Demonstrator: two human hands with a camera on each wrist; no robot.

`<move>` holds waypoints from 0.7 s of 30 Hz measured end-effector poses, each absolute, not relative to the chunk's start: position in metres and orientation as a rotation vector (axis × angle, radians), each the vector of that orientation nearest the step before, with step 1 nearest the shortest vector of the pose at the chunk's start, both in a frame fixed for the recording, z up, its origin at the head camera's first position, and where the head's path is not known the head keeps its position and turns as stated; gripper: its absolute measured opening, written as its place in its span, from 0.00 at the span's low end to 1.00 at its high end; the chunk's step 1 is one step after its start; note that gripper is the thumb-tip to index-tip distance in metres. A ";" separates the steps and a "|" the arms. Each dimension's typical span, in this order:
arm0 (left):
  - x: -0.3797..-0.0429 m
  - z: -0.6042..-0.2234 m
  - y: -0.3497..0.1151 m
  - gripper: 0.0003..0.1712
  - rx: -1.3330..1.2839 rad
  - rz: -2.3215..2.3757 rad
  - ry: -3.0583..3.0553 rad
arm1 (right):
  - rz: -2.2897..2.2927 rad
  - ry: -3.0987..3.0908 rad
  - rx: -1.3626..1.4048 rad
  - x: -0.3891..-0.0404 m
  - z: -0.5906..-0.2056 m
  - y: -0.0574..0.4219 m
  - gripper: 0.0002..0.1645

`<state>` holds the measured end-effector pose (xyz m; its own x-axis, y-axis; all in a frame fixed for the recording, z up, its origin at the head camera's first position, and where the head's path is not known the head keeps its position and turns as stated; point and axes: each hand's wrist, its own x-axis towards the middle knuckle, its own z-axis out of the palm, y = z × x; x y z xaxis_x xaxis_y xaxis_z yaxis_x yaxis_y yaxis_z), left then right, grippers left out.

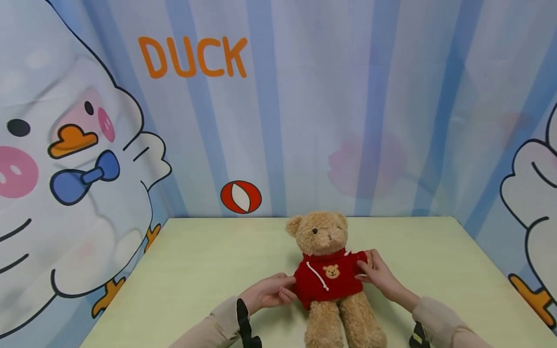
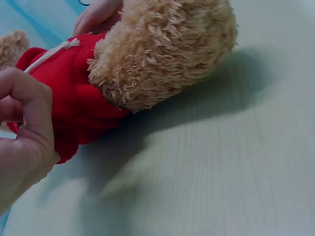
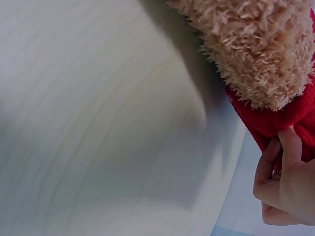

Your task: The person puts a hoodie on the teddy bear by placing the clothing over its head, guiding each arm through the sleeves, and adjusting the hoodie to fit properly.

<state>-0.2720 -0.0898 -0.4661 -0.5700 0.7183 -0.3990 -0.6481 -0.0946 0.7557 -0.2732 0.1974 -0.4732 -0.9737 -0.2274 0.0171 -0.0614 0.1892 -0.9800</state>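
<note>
A light-brown teddy bear (image 1: 322,232) sits upright on the table, facing the head camera with its legs toward me. It wears a red hooded sweater (image 1: 313,288) with white cords and a small bear face on the chest. At the sweater's left side in the head view, my left hand (image 1: 269,291) holds the red cloth with curled fingers; its fingertips are partly hidden. My right hand (image 1: 383,276) pinches the sleeve and arm on the other side. In the right wrist view, thumb and fingers of the right hand (image 3: 290,179) grip red cloth beside the furry leg (image 3: 261,54).
The pale yellow-green table (image 1: 209,256) spreads around the bear. A striped blue curtain (image 1: 304,96) with a printed duck (image 1: 87,232), a red-and-white ball and orange lettering stands behind and along the sides. Dark straps (image 1: 245,321) circle my wrists.
</note>
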 end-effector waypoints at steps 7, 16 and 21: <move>-0.270 -0.475 -0.090 0.21 0.013 1.836 1.247 | -1.916 2.297 -0.369 -0.274 -0.469 0.199 0.19; -0.259 -0.477 -0.079 0.13 -0.052 1.915 1.186 | -1.928 2.282 -0.449 -0.273 -0.468 0.202 0.21; -0.263 -0.472 -0.072 0.16 -0.114 2.064 1.195 | -1.997 2.231 -0.389 -0.276 -0.466 0.207 0.22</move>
